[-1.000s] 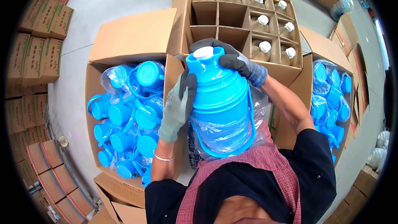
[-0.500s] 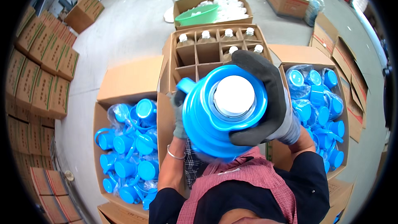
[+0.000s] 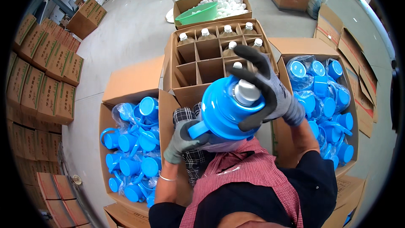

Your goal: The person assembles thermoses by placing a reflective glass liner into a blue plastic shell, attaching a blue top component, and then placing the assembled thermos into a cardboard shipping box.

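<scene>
Grey floor [image 3: 101, 55]; right hand [image 3: 276, 95] splayed around blue flask [image 3: 217, 107]

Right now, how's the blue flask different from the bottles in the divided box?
The blue flask is solid blue; the bottles look see-through. The flask is between the left hand and right hand; the bottles stand in the divided box. The flask has a handle; the bottles show none. Both have pale round tops.
</scene>
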A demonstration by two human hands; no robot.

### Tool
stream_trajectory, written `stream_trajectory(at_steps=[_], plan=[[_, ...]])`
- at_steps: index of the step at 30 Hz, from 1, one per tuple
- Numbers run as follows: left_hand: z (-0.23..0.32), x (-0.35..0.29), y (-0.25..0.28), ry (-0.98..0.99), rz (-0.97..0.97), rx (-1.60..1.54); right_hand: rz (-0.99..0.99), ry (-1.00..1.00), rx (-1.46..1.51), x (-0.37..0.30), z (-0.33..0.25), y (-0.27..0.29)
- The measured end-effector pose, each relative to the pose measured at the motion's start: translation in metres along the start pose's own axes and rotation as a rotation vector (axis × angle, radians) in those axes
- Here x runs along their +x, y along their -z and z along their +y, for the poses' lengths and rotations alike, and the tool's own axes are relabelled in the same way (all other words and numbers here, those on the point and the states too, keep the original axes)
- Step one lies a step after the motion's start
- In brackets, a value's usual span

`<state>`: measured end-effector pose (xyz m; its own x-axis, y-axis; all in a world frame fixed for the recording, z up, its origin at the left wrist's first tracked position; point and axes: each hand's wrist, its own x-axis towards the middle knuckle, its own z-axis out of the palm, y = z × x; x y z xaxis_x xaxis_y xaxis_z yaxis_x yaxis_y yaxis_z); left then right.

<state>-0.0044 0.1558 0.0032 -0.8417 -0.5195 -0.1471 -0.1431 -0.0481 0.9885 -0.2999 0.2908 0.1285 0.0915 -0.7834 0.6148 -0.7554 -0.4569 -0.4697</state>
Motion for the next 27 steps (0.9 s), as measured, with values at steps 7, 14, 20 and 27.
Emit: stream_trajectory(at_steps=[7, 14, 20, 27], plan=[[0.031, -0.012, -0.07, 0.197, -0.401, -0.356, -0.11, -0.248, -0.012, 0.022, 0.03, -0.015], [0.047, -0.007, -0.04, -0.016, -0.466, -0.326, -0.26, -0.12, 0.239, 0.045, 0.027, -0.008], [0.055, -0.017, -0.078, -0.283, -0.223, 0.121, -0.481, -0.443, 0.069, 0.064, 0.034, -0.039], [0.06, -0.025, -0.099, -0.383, -0.041, 0.419, -0.513, -0.365, -0.15, 0.066, 0.065, -0.08]])
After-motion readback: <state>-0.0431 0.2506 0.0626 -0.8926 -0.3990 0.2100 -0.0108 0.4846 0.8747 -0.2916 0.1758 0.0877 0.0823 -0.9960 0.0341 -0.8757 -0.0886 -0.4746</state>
